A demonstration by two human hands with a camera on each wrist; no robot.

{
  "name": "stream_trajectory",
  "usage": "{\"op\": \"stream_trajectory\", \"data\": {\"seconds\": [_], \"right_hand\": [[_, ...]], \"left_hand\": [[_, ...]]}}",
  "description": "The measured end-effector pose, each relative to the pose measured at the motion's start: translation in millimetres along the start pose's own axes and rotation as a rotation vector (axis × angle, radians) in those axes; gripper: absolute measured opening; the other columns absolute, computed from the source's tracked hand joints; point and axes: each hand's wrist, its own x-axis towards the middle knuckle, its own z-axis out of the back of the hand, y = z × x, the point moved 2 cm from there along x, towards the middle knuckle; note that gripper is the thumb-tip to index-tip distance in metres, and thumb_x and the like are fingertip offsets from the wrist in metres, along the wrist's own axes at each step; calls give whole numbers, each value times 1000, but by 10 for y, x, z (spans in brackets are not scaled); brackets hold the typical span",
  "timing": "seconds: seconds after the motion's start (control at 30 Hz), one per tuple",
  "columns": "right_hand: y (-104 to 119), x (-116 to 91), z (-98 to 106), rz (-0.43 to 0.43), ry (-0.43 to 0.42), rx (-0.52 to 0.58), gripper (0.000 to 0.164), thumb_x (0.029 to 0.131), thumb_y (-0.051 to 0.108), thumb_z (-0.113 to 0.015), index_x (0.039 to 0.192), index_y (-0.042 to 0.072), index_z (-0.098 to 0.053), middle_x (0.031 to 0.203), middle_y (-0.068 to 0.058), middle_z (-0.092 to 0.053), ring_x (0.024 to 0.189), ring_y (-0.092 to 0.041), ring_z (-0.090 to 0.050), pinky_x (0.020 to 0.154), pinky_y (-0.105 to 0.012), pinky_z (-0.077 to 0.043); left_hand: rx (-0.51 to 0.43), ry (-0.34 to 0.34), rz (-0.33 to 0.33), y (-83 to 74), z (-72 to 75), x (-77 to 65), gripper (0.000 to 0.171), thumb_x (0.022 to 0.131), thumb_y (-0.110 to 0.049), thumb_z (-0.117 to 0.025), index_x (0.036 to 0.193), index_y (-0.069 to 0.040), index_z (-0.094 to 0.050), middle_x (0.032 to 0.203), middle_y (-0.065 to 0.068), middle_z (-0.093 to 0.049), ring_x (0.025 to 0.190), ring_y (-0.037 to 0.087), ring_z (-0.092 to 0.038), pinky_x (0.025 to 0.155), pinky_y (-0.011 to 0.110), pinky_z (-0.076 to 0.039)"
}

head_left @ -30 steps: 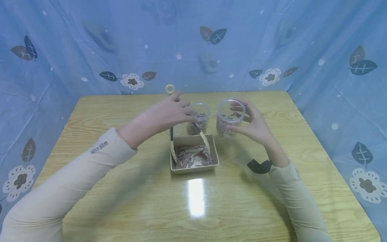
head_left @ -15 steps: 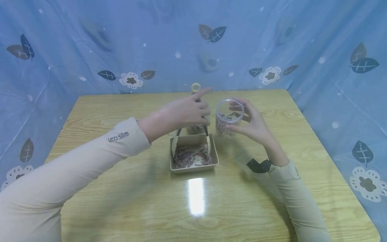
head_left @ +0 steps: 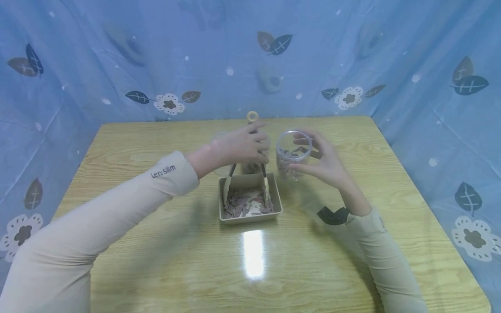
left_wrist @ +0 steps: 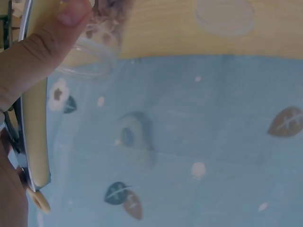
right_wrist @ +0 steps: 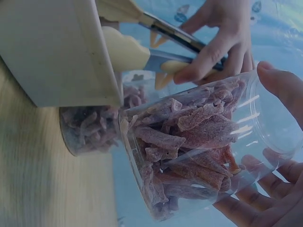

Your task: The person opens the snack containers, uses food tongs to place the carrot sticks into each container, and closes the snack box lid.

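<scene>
My left hand holds a pair of tongs with cream tips and dark metal arms. Their spread tips point down into a beige rectangular tray, where thin brownish-purple pieces lie over the bottom. My right hand grips a clear jar, thumb on the near side and fingers round the far side. Powdery reddish dried strips partly fill it. I cannot tell whether this jar touches the table. A second clear jar of similar pieces stands behind the tray, largely hidden by my left hand in the head view.
A clear round lid lies on the wood-grain table, left of the second jar. A black strap hangs by my right wrist. Blue patterned curtain encloses the back and sides.
The tongs have swung right and become more upright over the tray, then dipped slightly. Their arms stand a little closer together. My right hand and its jar have shifted slightly left.
</scene>
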Motion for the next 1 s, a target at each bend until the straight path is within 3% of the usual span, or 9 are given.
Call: {"op": "stream_trajectory", "data": {"seconds": [0.33,0.5,0.63,0.83,1.0], "right_hand": [[32,2,-85,3,17,-25,78,66,-5,-78,134,-1,-40,125,-21,-50,117,-38,-47,94,-56,-42],[-67,8,-81,-9,12,-19,79,66,-3,-79,135,3,-41,127,-19,-51,118,-36,-47,95,-56,-42],[-236,19,-74,-14,4,-15,80,66,2,-81,136,11,-42,127,-13,-52,119,-29,-48,95,-53,-42],[-327,22,-71,-4,-3,-21,80,66,8,-83,135,18,-44,127,-8,-53,118,-24,-49,96,-51,-43],[-230,15,-75,-7,0,-19,80,66,2,-81,135,12,-43,127,-12,-52,119,-29,-48,96,-53,-42]], "left_hand": [[-109,-71,15,83,-139,-115,60,70,-4,-75,121,-31,-60,129,-1,-56,121,23,-47,114,49,-10],[-150,9,26,67,-165,-135,62,64,-17,-81,120,-31,-60,136,1,-50,130,28,-38,114,49,-5],[-178,88,13,18,-197,-133,65,65,-26,-80,125,-32,-56,138,3,-47,135,30,-31,114,49,-6],[-220,109,20,-6,-239,-151,61,67,-23,-79,124,-30,-57,134,3,-51,135,30,-31,114,48,-8],[-321,104,46,21,-303,-185,54,70,-14,-77,120,-26,-61,136,4,-50,135,31,-31,114,48,-6]]}}
